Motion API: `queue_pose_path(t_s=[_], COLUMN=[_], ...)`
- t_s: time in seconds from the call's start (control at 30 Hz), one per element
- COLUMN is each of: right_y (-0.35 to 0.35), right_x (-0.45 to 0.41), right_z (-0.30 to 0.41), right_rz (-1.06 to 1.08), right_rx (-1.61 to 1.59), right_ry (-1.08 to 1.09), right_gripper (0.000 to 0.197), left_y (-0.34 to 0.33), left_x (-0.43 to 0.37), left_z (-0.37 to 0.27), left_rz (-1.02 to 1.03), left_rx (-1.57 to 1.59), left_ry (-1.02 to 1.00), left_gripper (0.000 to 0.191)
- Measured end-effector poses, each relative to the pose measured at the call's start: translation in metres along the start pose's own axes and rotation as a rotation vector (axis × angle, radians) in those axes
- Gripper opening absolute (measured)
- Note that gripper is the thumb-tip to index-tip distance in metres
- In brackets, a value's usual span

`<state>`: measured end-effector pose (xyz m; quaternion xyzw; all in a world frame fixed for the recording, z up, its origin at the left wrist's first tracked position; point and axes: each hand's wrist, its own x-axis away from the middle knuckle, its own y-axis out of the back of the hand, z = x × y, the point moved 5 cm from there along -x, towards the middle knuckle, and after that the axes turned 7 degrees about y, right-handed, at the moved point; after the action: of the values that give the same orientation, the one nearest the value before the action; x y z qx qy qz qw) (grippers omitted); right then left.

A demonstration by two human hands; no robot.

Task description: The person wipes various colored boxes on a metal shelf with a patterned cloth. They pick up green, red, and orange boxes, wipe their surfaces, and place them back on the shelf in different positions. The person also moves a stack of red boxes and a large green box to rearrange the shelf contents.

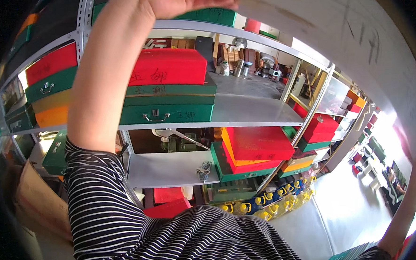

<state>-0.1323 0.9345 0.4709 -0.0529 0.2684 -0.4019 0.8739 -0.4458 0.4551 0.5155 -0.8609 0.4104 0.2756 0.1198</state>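
Observation:
A large pale grey board or box panel (326,26), marked with dark handwriting, spans the upper right of the head view, tilted above the shelving. My left arm is raised, and my left hand (195,1) lies against the panel's left end with its fingers stretched along it; the fingertips are partly cut off by the top edge. My right forearm rises at the far right edge beside the panel's lower end, while my right hand is out of view. Behind my left forearm, a red box (172,66) rests on stacked green cases (194,112) on a metal shelf (258,109).
More red, orange and green boxes (260,143) stand on the lower shelf with a small patterned cloth item (203,170). Several yellow-capped bottles (274,207) line the floor. A perforated metal upright (317,97) stands right of centre. Farther right are a white table (375,170) and a seated person.

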Motion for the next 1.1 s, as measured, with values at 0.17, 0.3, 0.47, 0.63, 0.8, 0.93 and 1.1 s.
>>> queue_pose_path(t_s=[0.17, 0.3, 0.47, 0.63, 0.8, 0.93, 1.1], right_y=[-0.064, -0.111, -0.180, -0.325, -0.402, -0.461, -0.491], right_x=[-0.024, -0.052, -0.107, -0.033, -0.051, -0.065, -0.110], right_z=[0.017, 0.037, 0.048, 0.015, -0.022, -0.051, -0.085], right_rz=[0.150, 0.284, 0.721, 0.659, 0.538, 0.683, 0.683], right_rx=[-0.002, 0.034, 0.357, -0.230, -0.127, -0.109, -0.070], right_ry=[0.022, 0.050, 0.280, -0.049, -0.007, 0.023, -0.062], right_gripper=[0.051, 0.051, 0.052, 0.060, 0.060, 0.058, 0.068], left_y=[0.033, 0.069, 0.109, 0.185, 0.256, 0.304, 0.326], left_x=[0.020, 0.024, 0.039, 0.069, 0.061, 0.061, 0.058], left_z=[-0.064, -0.101, -0.146, -0.167, -0.130, -0.115, -0.096], left_rz=[-0.184, -0.308, -0.313, -0.417, -0.493, -0.577, -0.822], left_rx=[-0.054, -0.065, -0.214, -0.180, -0.309, -0.188, -0.557], left_ry=[-0.070, -0.086, -0.129, -0.141, -0.142, -0.060, 0.066], left_gripper=[0.058, 0.059, 0.054, 0.054, 0.085, 0.077, 0.077])
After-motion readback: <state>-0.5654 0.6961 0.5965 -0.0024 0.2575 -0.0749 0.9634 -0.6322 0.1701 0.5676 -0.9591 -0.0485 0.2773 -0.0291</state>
